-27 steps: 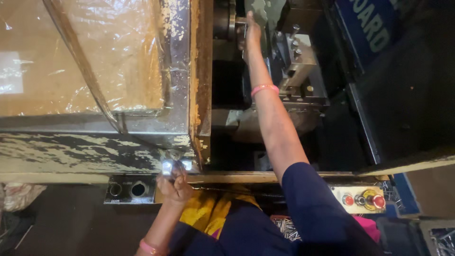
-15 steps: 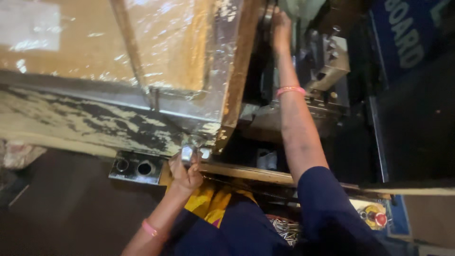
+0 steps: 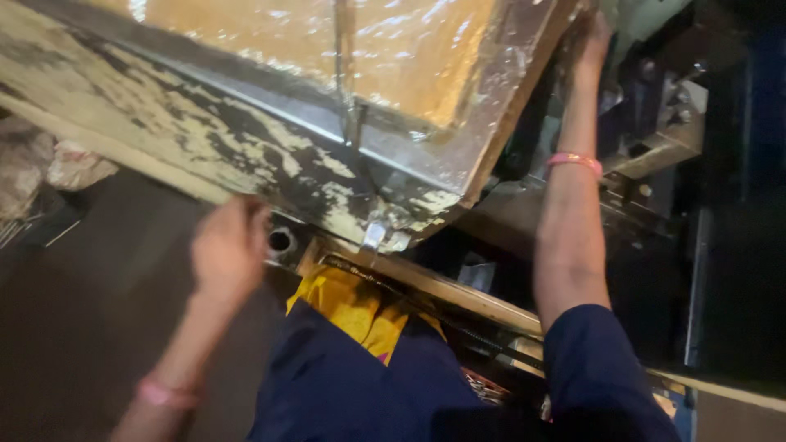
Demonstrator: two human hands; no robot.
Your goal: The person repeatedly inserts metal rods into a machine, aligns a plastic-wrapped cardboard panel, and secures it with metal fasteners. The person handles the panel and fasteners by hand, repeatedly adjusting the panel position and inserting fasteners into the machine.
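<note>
A dim workshop fills the view, with a dark floor at the lower left and black machine parts on the right. Across the top runs a large machine guard door with worn, flaking cream paint (image 3: pixel 205 139) and a scratched, amber-tinted window panel (image 3: pixel 327 49). A small shiny metal latch (image 3: pixel 375 236) hangs at the door's lower corner. The left hand (image 3: pixel 229 250), blurred, sits just beside a round dark socket in the machine's front rail (image 3: pixel 281 240); its fingers look loosely curled, though the blur makes it hard to tell whether they grip anything. The right hand (image 3: pixel 591 41) reaches up into the dark machine interior, its fingers mostly out of sight at the top edge, so their grip cannot be told. A pink wristband (image 3: pixel 573 160) circles that forearm.
</note>
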